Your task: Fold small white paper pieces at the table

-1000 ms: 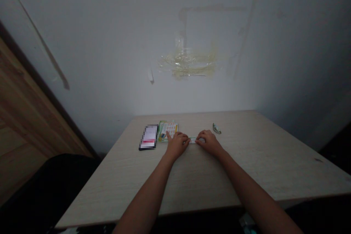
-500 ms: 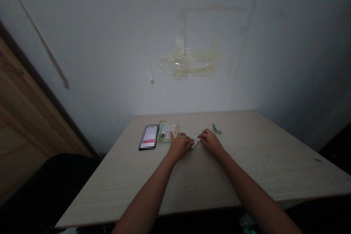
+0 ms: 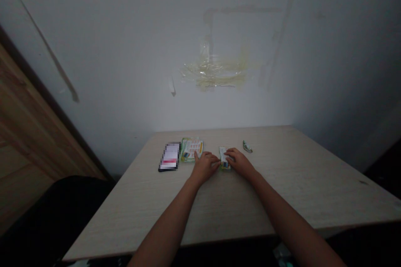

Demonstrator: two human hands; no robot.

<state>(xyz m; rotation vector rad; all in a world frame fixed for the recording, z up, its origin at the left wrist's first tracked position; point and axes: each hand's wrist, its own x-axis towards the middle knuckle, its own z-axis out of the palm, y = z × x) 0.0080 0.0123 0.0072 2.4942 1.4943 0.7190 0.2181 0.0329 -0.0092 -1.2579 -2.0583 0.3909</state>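
A narrow, folded printed packet, white with green and coloured print, lies on the table between my hands. My right hand holds its right side, with the fingertips resting over the printed face. On the other side my left hand lies low on the table. Its fingertips reach the packet's left edge, and its thumb is spread away from the fingers. Behind that thumb lies a flat, larger printed packet, white and green. Farther back on the right sits a small crumpled green and white wrapper.
A phone with a lit, blurred screen lies left of the larger packet. The pale wooden table meets a grey wall with peeling clear tape. A dark chair-like shape stands at the left edge.
The packet between my hands has turned from slanted to nearly upright and now shows a wider printed face. My right fingers have shifted slightly along it. My left hand has barely moved.
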